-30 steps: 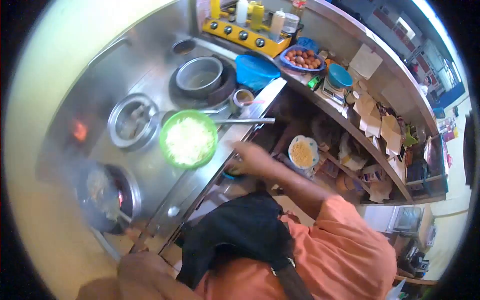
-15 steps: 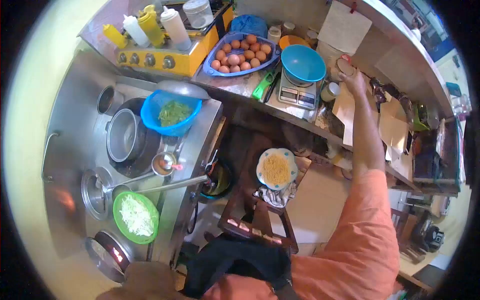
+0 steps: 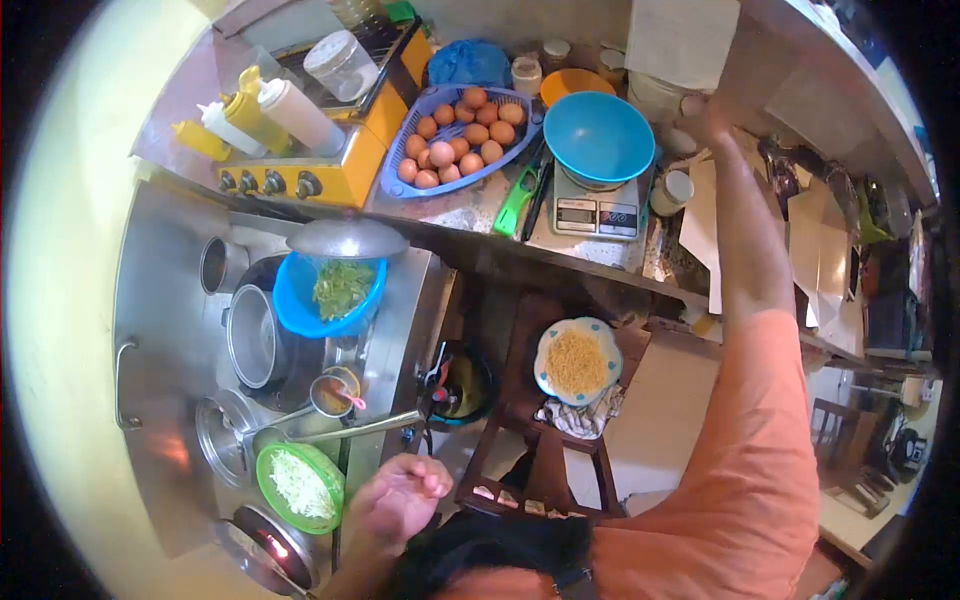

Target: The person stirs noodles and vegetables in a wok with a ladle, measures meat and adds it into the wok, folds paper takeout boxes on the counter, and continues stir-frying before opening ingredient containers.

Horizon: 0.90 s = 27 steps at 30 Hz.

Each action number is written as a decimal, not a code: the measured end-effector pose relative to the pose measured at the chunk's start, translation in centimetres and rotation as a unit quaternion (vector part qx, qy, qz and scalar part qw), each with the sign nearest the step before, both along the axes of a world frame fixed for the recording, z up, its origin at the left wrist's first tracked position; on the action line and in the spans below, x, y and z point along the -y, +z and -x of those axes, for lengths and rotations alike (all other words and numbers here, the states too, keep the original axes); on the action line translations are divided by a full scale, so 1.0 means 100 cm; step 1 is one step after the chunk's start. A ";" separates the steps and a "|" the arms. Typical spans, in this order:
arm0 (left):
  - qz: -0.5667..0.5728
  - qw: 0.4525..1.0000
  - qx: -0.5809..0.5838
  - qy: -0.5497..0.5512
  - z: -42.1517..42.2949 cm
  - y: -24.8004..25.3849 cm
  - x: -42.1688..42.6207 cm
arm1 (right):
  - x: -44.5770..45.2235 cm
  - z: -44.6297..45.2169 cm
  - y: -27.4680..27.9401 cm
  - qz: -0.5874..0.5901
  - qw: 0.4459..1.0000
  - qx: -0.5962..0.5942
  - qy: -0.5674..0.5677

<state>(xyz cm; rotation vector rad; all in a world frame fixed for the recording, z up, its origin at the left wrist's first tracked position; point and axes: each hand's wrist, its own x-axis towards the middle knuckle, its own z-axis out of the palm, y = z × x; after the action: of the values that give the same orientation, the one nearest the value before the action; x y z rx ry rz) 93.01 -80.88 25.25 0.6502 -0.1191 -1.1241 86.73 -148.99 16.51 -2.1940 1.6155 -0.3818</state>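
My right hand (image 3: 712, 124) reaches far out to the shelf at the upper right. Its fingers are bent at small round jars or lids (image 3: 680, 141) beside a white tub; what they grip is blurred. Low in the view, my left hand (image 3: 405, 497) is palm up with fingers loosely curled, and nothing shows in it. Left of it is a green bowl of white shreds (image 3: 302, 487). A ladle (image 3: 375, 425) and a small cup of sauce (image 3: 331, 395) lie behind that bowl. A lidded jar (image 3: 672, 191) stands below my right hand.
A blue bowl (image 3: 600, 138) rests on a kitchen scale (image 3: 597, 217), near a basket of eggs (image 3: 462, 141). Greens fill another bowl (image 3: 343, 289) on the steel counter. A plate of crumbly food (image 3: 576, 362) sits on a stool. A pan (image 3: 272, 545) stands over flame.
The view has swung right towards the shelf. My right arm has gone from beside the counter to the jars. My left hand has left the pan area and come into clear view.
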 end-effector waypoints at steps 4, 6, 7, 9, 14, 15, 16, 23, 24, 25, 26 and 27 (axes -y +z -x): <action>-0.078 0.990 -0.001 -0.116 0.001 -0.021 0.016 | -0.026 0.027 0.059 0.119 0.991 -0.001 0.066; -0.143 0.970 0.066 -0.186 0.005 -0.030 0.040 | -0.065 0.042 0.095 0.168 0.984 -0.005 0.067; -0.130 0.965 0.088 -0.209 0.004 -0.040 0.054 | -0.093 0.049 0.113 0.154 0.984 0.010 0.087; -0.096 0.964 0.137 -0.207 0.005 -0.050 0.095 | -0.151 0.060 0.142 0.111 0.985 0.023 0.131; -0.065 0.992 0.016 -0.107 -0.012 -0.046 0.201 | -0.306 0.063 0.138 -0.067 0.944 0.165 0.276; -0.024 0.990 0.028 -0.138 -0.013 -0.050 0.216 | -0.328 0.061 0.130 -0.094 0.939 0.136 0.302; 0.015 0.985 0.040 -0.165 -0.011 -0.053 0.225 | -0.348 0.059 0.121 -0.120 0.939 0.120 0.300; -0.021 0.975 -0.056 -0.216 0.033 -0.096 0.161 | -0.386 0.092 0.097 -0.131 0.942 0.111 0.287; -0.027 0.971 -0.078 -0.224 0.037 -0.097 0.152 | -0.394 0.097 0.097 -0.119 0.935 0.107 0.317; -0.024 0.971 -0.079 -0.224 0.038 -0.091 0.149 | -0.403 0.100 0.097 -0.083 0.929 0.100 0.347; -0.033 0.962 -0.151 -0.225 0.038 -0.083 0.146 | -0.408 0.101 0.097 -0.082 0.928 0.099 0.349; -0.042 0.948 -0.223 -0.224 0.037 -0.077 0.143 | -0.412 0.101 0.099 -0.017 0.894 0.126 0.430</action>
<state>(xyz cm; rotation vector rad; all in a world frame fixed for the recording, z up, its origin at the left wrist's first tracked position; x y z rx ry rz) 89.34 -95.18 17.52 0.4360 0.1801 -1.6991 76.63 -107.75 26.40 -2.4387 0.4106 -0.3343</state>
